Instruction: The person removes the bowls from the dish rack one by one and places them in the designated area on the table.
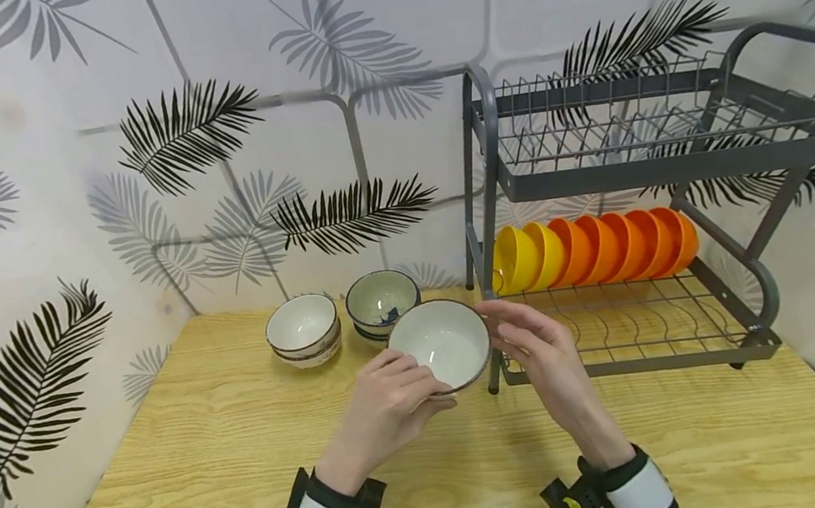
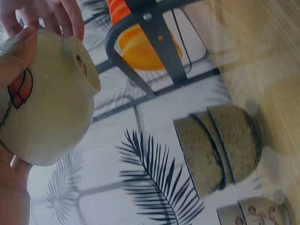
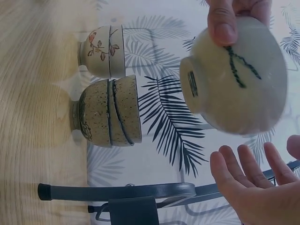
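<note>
A white bowl with a dark rim (image 1: 442,342) is tilted in the air above the table, its inside facing the head camera. My left hand (image 1: 397,398) grips it by the near left edge, the thumb over the outside wall in the left wrist view. That wall of the bowl (image 2: 51,103) bears a red and green painted design and a small foot ring. Beside the bowl's right edge is my right hand (image 1: 540,356), its fingers spread. In the right wrist view a small gap separates those fingers (image 3: 251,166) from the bowl.
Two stacks stand at the table's back: white flowered bowls (image 1: 302,326) and speckled green bowls (image 1: 383,300). At right is a dark two-tier dish rack (image 1: 617,175); several yellow and orange bowls (image 1: 596,249) line its lower tier. A patterned wall is behind the wooden table (image 1: 197,462).
</note>
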Tool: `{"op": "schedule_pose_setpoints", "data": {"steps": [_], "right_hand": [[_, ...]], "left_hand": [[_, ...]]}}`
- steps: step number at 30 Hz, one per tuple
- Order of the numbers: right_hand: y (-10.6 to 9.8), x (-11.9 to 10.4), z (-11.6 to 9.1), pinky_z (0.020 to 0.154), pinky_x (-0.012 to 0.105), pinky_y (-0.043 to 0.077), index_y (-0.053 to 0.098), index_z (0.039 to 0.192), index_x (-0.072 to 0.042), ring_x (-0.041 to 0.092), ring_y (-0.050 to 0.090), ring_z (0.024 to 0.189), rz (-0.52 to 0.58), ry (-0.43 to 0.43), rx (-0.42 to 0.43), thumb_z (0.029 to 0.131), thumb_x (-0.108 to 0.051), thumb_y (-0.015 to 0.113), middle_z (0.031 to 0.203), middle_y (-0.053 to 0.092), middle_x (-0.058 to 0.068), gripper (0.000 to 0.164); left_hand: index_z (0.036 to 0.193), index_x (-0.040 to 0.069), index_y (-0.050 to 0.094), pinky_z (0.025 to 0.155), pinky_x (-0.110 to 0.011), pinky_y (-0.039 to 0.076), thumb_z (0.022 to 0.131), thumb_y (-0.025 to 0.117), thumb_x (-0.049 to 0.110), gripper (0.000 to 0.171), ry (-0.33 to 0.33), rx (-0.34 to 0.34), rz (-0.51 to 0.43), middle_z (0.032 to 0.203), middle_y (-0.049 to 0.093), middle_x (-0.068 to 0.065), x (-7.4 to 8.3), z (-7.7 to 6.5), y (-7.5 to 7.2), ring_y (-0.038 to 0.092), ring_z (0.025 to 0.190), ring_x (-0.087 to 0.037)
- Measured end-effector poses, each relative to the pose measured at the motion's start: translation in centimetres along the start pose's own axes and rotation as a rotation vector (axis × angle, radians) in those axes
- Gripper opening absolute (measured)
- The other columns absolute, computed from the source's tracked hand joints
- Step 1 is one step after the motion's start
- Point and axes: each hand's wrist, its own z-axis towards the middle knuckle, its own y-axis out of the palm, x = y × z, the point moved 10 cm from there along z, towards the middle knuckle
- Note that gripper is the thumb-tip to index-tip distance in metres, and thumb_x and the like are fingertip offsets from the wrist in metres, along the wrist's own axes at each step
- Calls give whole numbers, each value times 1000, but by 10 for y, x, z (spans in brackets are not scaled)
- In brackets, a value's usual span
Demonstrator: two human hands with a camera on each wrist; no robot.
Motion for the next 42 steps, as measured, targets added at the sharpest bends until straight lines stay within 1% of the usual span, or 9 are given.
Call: {"op": "schedule_pose_setpoints", "data": {"steps": [4, 9, 14, 17, 21, 25, 32, 37, 42], "right_hand": [[-1, -4, -1, 105, 27, 53, 56, 135, 2, 12, 63, 122, 54, -44, -34, 106, -16, 47, 127, 68, -8, 35], [-1, -6, -2, 104, 28, 54, 62, 131, -6, 11, 65, 121, 85, -54, -56, 106, -16, 48, 126, 69, -7, 29], [-1, -6, -2, 103, 28, 54, 63, 128, -7, 9, 66, 119, 95, -62, -68, 106, -14, 50, 123, 71, -7, 27], [-2, -4, -1, 103, 28, 55, 63, 129, -5, 9, 67, 118, 86, -59, -71, 105, -13, 51, 122, 71, -8, 28], [-3, -3, -1, 103, 28, 55, 61, 129, 0, 9, 67, 117, 82, -54, -72, 104, -13, 52, 121, 71, -8, 29], [-3, -4, -1, 103, 29, 55, 61, 129, 1, 10, 68, 117, 99, -67, -80, 104, -11, 52, 120, 72, -7, 29], [-2, -7, 0, 102, 29, 56, 66, 124, -8, 11, 69, 115, 118, -90, -84, 104, -10, 52, 119, 73, -6, 25], [-3, -7, 0, 102, 29, 56, 66, 124, -8, 11, 68, 115, 112, -93, -79, 104, -10, 51, 118, 72, -6, 25], [-5, -7, 0, 102, 29, 56, 66, 124, -7, 10, 68, 115, 111, -83, -73, 104, -10, 52, 118, 72, -6, 24]], "left_hand": [[78, 18, 73, 79, -25, 53, 75, 87, 27, 17, -58, 37, -12, 71, 71, 11, -17, -5, -9, 65, 70, -7], [79, 17, 69, 76, -27, 54, 72, 88, 23, 21, -126, 88, 4, 71, 71, 8, -37, -17, -16, 63, 67, -8], [77, 15, 67, 74, -31, 54, 72, 88, 20, 22, -185, 119, 30, 67, 68, 6, -54, -28, -22, 58, 62, -10], [77, 14, 67, 74, -32, 54, 72, 88, 20, 22, -214, 128, 46, 68, 69, 6, -62, -32, -24, 57, 62, -10], [77, 13, 68, 74, -33, 55, 72, 88, 19, 22, -243, 132, 73, 67, 68, 4, -70, -36, -26, 57, 61, -11], [77, 12, 67, 74, -35, 54, 70, 90, 18, 24, -274, 132, 86, 66, 67, 3, -78, -41, -26, 57, 61, -13], [81, 10, 69, 71, -37, 53, 68, 89, 15, 24, -309, 140, 106, 69, 70, -1, -93, -47, -26, 61, 63, -19], [82, 7, 69, 70, -39, 52, 71, 88, 13, 23, -341, 120, 118, 69, 71, -5, -111, -49, -26, 61, 62, -21], [82, 5, 69, 70, -41, 50, 74, 87, 14, 21, -408, 88, 146, 65, 69, -6, -131, -51, -26, 58, 59, -23]]}}
